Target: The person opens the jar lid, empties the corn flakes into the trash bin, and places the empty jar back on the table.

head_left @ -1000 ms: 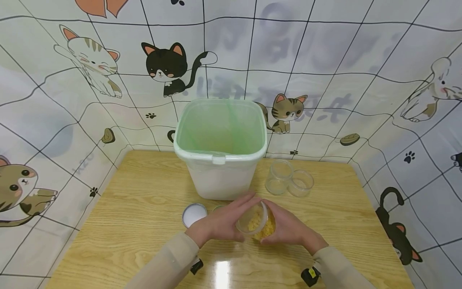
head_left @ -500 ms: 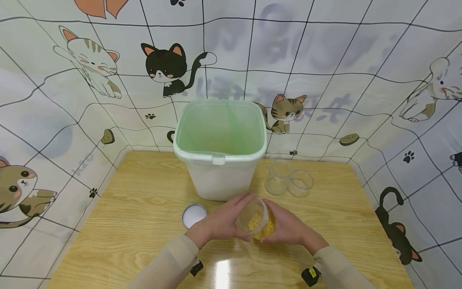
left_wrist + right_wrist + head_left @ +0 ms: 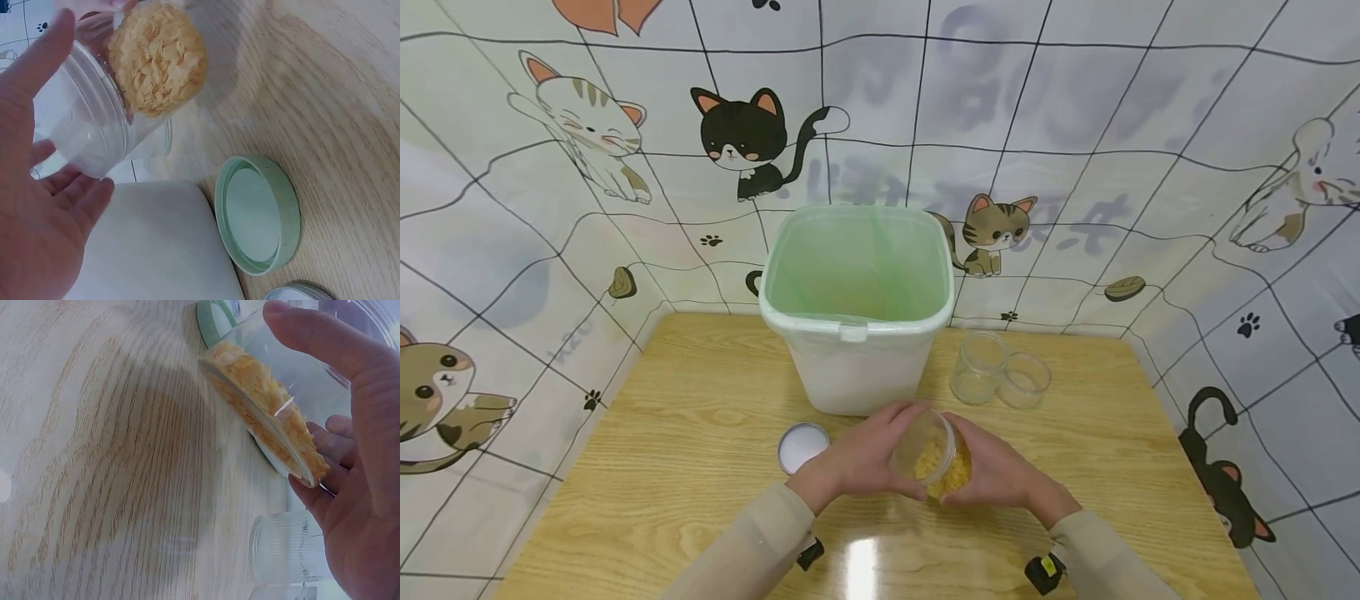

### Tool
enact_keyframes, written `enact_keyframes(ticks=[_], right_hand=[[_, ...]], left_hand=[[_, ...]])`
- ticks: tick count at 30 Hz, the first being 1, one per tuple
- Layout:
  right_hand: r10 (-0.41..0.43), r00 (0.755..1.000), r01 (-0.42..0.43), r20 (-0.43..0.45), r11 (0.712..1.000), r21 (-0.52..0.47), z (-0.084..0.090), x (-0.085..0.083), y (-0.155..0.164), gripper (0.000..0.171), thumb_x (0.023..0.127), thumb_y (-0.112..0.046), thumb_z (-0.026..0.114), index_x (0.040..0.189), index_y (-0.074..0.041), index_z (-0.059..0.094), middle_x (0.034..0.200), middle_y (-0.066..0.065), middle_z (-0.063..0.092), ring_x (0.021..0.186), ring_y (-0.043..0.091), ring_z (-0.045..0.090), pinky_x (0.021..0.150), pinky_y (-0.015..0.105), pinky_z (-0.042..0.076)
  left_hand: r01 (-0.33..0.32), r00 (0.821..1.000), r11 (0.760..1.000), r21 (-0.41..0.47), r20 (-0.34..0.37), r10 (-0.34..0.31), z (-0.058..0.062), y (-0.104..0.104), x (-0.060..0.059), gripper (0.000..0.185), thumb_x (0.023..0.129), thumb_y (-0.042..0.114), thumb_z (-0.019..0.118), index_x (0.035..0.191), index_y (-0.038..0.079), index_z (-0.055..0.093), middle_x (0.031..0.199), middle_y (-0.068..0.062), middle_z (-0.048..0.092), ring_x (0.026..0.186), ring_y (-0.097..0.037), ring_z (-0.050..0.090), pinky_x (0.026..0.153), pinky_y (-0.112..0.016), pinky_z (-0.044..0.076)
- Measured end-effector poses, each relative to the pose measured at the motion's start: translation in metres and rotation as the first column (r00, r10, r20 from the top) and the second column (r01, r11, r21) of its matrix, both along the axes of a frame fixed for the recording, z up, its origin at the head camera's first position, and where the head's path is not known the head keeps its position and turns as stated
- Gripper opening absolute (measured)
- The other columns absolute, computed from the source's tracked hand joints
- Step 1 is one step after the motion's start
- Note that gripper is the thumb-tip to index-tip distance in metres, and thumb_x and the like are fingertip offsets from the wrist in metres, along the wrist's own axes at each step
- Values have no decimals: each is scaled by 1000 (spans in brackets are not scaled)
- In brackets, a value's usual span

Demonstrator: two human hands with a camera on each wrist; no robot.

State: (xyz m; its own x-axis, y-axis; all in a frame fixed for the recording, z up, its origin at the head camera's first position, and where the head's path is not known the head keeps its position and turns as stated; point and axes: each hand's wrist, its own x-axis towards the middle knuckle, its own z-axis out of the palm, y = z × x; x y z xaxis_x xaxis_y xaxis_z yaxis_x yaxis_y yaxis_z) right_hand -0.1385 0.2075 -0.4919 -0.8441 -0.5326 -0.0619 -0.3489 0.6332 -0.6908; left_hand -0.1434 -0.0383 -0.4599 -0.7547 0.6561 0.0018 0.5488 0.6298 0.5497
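Observation:
My left hand grips a clear jar with the thumb on one side and the fingers on the other. My right hand holds a second clear jar, tilted, with yellow flakes heaped toward its base. The two jars appear to meet mouth to mouth above the table; whether their rims touch is hard to tell. Under the left hand, in the left wrist view, a green lid lies on the wood. Close to it is a round, silver-rimmed lid with a white face.
Behind the hands stands a large white bin with a pale green inside. To its right are a clear glass jar and a shorter clear container. The wooden table ends at cat-printed walls.
The left hand has shifted slightly, and the green lid that showed beside it in the head view is now hidden. Both jars stay in nearly the same place.

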Motion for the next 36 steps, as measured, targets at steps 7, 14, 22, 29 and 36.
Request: enact_keyframes(ticks=[7, 14, 22, 29, 36], right_hand=[[-8, 1000, 8, 3, 1000, 23, 3, 1, -1, 115, 59, -41, 92, 152, -15, 28, 144, 4, 50, 129, 19, 51, 107, 49, 45], [-10, 1000, 10, -6, 999, 43, 2, 2, 0, 116, 59, -42, 92, 152, -15, 28, 147, 0, 46, 134, 21, 47, 111, 49, 42], [0, 1000, 1, -15, 1000, 12, 2, 2, 0, 115, 57, -41, 92, 151, -17, 31, 144, 1, 50, 127, 15, 51, 105, 48, 46], [-1, 1000, 1, -2, 1000, 16, 2, 1, 0, 117, 58, -44, 92, 152, -15, 29, 145, 1, 49, 129, 18, 51, 107, 49, 45], [12, 999, -10, -48, 999, 44, 0, 2, 0, 114, 59, -42, 92, 151, -14, 30, 147, 1, 47, 133, 24, 49, 108, 51, 44]], left_hand=[[26, 999, 1000, -4, 43, -26, 1, 2, 0, 125, 62, 52, 88, 156, 38, 7, 165, 3, 9, 150, -23, 24, 110, -46, 44], [156, 987, 987, -31, -20, -157, 3, 0, 1, 124, 67, 27, 90, 156, 41, 6, 166, 3, -1, 152, -27, 16, 112, -48, 42], [38, 994, 997, -59, -101, -44, 1, 1, 2, 109, 69, 67, 75, 156, 35, 17, 158, 1, 31, 141, -22, 40, 107, -43, 48], [56, 997, 996, -65, -46, -59, 0, 0, 2, 121, 68, 59, 81, 156, 40, 1, 166, 2, 2, 153, -25, 12, 107, -48, 47], [178, 984, 983, -40, -23, -179, 2, -1, -1, 119, 69, 20, 86, 156, 41, 6, 165, 9, -8, 154, -28, 3, 110, -50, 43]])
